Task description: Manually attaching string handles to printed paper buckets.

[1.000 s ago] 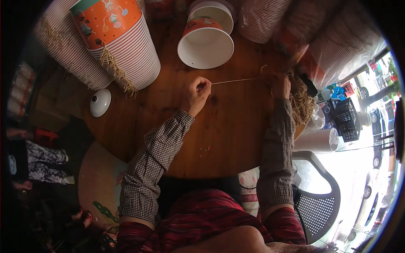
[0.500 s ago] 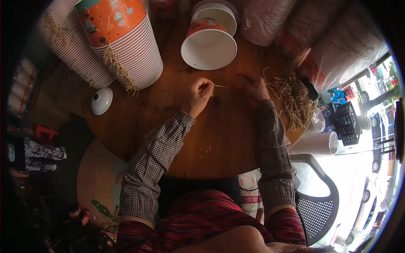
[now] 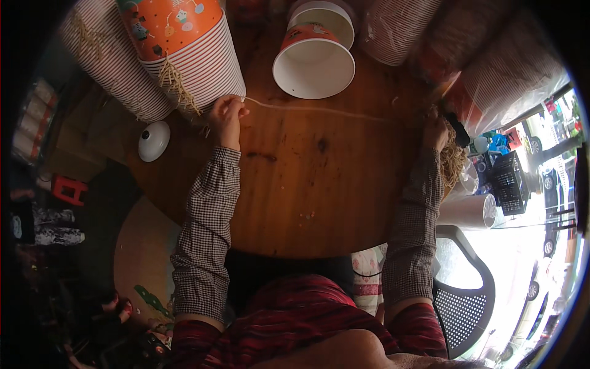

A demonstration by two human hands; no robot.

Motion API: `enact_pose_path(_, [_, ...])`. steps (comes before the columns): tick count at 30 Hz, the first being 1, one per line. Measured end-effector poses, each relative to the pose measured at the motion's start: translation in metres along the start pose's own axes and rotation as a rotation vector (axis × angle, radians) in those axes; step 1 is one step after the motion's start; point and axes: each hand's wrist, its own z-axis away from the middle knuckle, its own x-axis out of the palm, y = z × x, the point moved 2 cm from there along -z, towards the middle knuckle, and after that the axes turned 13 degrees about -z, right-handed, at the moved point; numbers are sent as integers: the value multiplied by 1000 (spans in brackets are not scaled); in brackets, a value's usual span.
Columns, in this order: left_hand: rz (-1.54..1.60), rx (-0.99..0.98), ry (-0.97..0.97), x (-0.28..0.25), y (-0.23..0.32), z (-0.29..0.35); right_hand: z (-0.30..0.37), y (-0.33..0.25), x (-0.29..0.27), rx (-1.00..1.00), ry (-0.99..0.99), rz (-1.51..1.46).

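Observation:
A thin pale string [image 3: 310, 109] stretches across the round wooden table, sagging slightly. Its left end is pinched between thumb and fingers of my left hand [image 3: 227, 118], beside the base of a tall stack of paper buckets [image 3: 212, 71]. Toward the right it runs, faint and blurred, to my right hand [image 3: 435, 132], whose curled fingers look closed on it, though they are dark and partly smeared. That hand lies against a bundle of tan strings [image 3: 453, 160] and covers much of it. More tan strings [image 3: 175, 86] hang on the bucket stack.
A white paper bucket [image 3: 314, 72] lies on its side at the far middle. Plastic-wrapped bucket stacks [image 3: 504, 80] line the far right. Near the left edge is a white lid [image 3: 154, 141]. A wrapped white roll [image 3: 470, 211], a chair [image 3: 470, 295] and a black crate [image 3: 511, 181] are at right.
My left hand has moved left and a little away, drawing the string out across the table. My right hand has moved right onto the string bundle. The view has shifted slightly.

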Motion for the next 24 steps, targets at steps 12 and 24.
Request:
enact_pose_path(12, [-555, 765, -285, 51, 23, 67, 169, -202, 43, 248, -1062, -1157])
enact_pose_path(24, [-461, 731, -332, 53, 18, 63, 174, -193, 42, 321, -1097, -988])
